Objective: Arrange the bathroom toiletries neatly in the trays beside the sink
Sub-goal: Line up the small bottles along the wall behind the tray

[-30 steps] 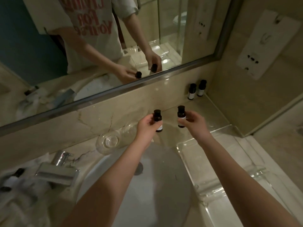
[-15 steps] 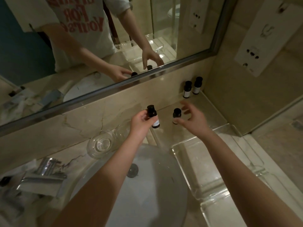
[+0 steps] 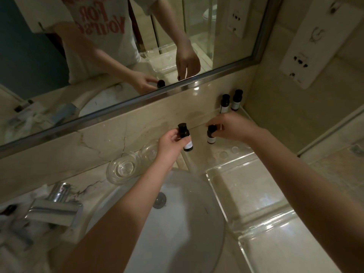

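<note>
My left hand (image 3: 169, 143) grips a small dark bottle with a white label (image 3: 186, 138), tilted, above the counter behind the sink. To its right a second matching bottle (image 3: 211, 135) stands upright on the marble ledge by the back wall. My right hand (image 3: 233, 127) reaches over it, and its fingertips pinch the cap. Two more dark bottles (image 3: 230, 102) stand together in the back right corner. A clear tray (image 3: 234, 164) lies right of the sink, and another clear tray (image 3: 244, 245) lies nearer to me; I see nothing in either.
The white sink (image 3: 177, 233) sits below my arms with a chrome faucet (image 3: 55, 205) at its left. A clear glass dish (image 3: 122, 168) rests behind the basin. White cloths and packets (image 3: 13, 233) crowd the left counter. A mirror (image 3: 118, 56) spans the back wall.
My right hand lowered its bottle onto the ledge, spread its fingers, and now has its fingertips on the cap. My left hand kept its bottle and sank slightly.
</note>
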`<state>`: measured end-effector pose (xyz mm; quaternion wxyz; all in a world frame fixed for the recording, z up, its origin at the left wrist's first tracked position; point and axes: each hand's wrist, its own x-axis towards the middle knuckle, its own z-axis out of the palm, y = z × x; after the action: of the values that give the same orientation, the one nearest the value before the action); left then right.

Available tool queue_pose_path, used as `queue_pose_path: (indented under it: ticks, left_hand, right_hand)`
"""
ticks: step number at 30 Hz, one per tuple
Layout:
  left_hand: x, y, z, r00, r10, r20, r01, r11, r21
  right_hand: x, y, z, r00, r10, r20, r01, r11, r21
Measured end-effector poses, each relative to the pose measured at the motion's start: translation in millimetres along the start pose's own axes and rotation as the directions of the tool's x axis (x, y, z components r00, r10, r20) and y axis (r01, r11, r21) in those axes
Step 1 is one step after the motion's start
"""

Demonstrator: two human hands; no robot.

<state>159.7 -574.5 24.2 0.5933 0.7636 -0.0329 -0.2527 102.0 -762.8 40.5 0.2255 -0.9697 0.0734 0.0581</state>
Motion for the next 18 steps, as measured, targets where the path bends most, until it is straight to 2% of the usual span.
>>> queue_pose_path:
  ticks: [6, 11, 16, 18]
  left_hand:
    - [-2.7, 2.1, 0.1, 1.0, 0.002, 0.009, -0.002, 1.0, -0.008]
    - [2.6, 3.5, -2.0, 1.0, -0.002, 0.0, 0.002, 1.0, -0.027]
    - [17.1, 4.4, -5.2, 1.0, 0.008, -0.011, -0.008, 0.999, -0.052]
    - [22.2, 4.3, -6.8, 1.0, 0.005, -0.004, -0.005, 0.999, -0.036]
  right_hand:
    - [6.5, -6.3, -6.4, 0.998, -0.023, 0.053, 0.027, 0.996, -0.082]
    - [19.9, -13.6, -18.9, 0.994, -0.056, 0.092, 0.075, 0.973, -0.22]
    - [54.4, -3.1, -44.2, 0.995, -0.022, -0.096, -0.001, 0.972, -0.235]
    - [64.4, 1.3, -49.1, 0.993, -0.038, -0.112, 0.006, 0.961, -0.278]
